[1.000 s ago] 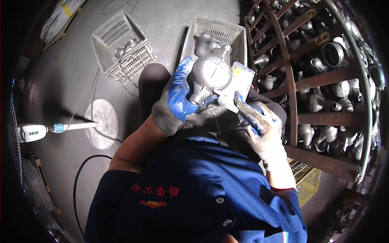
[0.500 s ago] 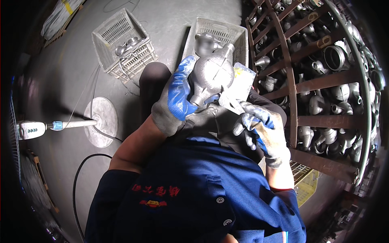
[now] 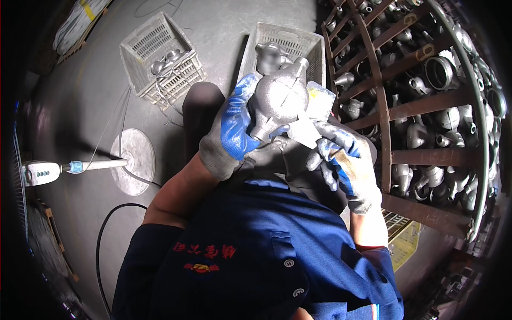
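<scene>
A grey metal casting [image 3: 281,97] with a rounded body and short pipe ends is held above my lap. My left hand [image 3: 233,125], in a grey and blue glove, is closed around its left side and lower end. In my right hand [image 3: 345,162], similarly gloved, a flat pale scraper-like blade [image 3: 305,132] is pinched between thumb and fingers. The blade's far edge meets or overlaps the casting's lower right; whether they touch I cannot tell. Beside the casting on the right is a whitish flat piece [image 3: 320,101] with a yellow mark.
A grey plastic crate [image 3: 318,40] holding more castings stands just ahead. Farther left is another crate [image 3: 154,40] with metal parts. A rusty metal cage [image 3: 434,158] full of castings stands on the right. At left, a fan stand [image 3: 141,154] and black cable [image 3: 101,240] occupy the floor.
The blade has turned, so more of its flat face shows against the casting's lower right. My right hand shifts very slightly; the left hand and casting stay put.
</scene>
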Demonstrator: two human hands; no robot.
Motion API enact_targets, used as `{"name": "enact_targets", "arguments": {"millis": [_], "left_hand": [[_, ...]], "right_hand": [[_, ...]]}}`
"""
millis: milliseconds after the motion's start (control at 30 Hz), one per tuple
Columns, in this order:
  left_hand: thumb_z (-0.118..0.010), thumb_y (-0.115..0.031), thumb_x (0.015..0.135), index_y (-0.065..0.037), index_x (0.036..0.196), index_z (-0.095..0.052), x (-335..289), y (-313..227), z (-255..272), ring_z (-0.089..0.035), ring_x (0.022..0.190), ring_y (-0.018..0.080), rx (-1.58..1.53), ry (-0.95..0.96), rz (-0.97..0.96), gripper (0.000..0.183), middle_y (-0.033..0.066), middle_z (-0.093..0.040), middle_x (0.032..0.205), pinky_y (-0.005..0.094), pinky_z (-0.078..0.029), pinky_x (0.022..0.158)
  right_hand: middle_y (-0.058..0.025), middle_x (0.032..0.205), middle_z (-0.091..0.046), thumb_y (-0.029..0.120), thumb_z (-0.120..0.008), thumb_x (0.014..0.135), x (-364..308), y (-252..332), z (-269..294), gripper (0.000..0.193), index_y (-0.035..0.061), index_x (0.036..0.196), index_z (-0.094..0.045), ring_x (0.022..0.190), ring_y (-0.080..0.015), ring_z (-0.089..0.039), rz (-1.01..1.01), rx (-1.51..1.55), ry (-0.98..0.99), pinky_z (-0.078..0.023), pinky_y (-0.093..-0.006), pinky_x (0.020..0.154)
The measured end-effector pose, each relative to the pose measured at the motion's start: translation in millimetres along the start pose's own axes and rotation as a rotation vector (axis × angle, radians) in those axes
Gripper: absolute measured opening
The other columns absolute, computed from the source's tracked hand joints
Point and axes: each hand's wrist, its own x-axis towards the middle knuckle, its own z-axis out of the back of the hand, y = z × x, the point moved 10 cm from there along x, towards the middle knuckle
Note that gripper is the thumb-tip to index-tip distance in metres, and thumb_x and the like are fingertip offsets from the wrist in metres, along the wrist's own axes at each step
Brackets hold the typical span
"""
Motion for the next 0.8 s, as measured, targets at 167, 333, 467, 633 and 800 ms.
{"name": "enact_targets", "arguments": {"millis": [167, 333, 467, 633, 800], "left_hand": [[-0.070, -0.010, 0.072, 0.004, 0.133, -0.027, -4.4, -10.7, -13.2, -0.052, 0.113, 0.0298, 0.496, 0.128, -0.230, 0.076, 0.0205, -0.046, 0.124, 0.0399, -0.045, 0.095], [-0.084, -0.032, 0.063, 0.004, 0.130, -0.031, -1.6, -9.3, -9.5, -0.055, 0.108, 0.0274, 0.602, 0.087, -0.279, 0.092, 0.0166, -0.053, 0.117, 0.0367, -0.043, 0.095], [-0.084, -0.028, 0.064, 0.004, 0.127, -0.035, -2.6, -21.3, -13.2, -0.056, 0.107, 0.0275, 0.613, 0.095, -0.340, 0.086, 0.0165, -0.053, 0.117, 0.0356, -0.044, 0.094], [-0.083, -0.023, 0.065, 0.004, 0.124, -0.040, 0.2, -31.3, -12.5, -0.056, 0.106, 0.0277, 0.571, 0.072, -0.359, 0.078, 0.0164, -0.053, 0.117, 0.0341, -0.045, 0.093], [-0.086, -0.018, 0.061, 0.004, 0.123, -0.041, -1.7, -43.1, -22.7, -0.055, 0.108, 0.0270, 0.786, 0.101, -0.481, 0.080, 0.0177, -0.053, 0.117, 0.0335, -0.045, 0.094]], "right_hand": [[-0.0115, 0.088, -0.066, 0.002, -0.054, 0.084, -10.7, 53.3, 4.5, 0.031, -0.0035, 0.115, -0.059, 0.057, -0.0058, -0.051, 0.417, -0.586, -0.168, -0.040, -0.0181, 0.050], [-0.0130, 0.092, -0.065, 0.001, -0.059, 0.077, -17.4, 67.2, -5.2, 0.031, -0.0016, 0.107, -0.063, 0.075, -0.0193, -0.061, 0.633, -0.869, -0.179, -0.048, -0.0298, 0.072], [-0.0149, 0.091, -0.062, 0.008, -0.062, 0.073, -18.6, 61.6, -8.6, 0.032, 0.0081, 0.105, -0.064, 0.083, -0.0331, -0.061, 0.603, -1.035, -0.187, -0.049, -0.0378, 0.075], [-0.0134, 0.092, -0.061, 0.007, -0.062, 0.072, -21.0, 54.4, -9.8, 0.035, 0.0092, 0.106, -0.064, 0.082, -0.0327, -0.061, 0.517, -1.090, -0.150, -0.049, -0.0387, 0.073], [-0.0134, 0.091, -0.061, 0.009, -0.063, 0.072, -16.0, 57.2, -9.1, 0.033, 0.0095, 0.105, -0.064, 0.082, -0.0317, -0.061, 0.617, -1.015, -0.184, -0.049, -0.0376, 0.073]]}}
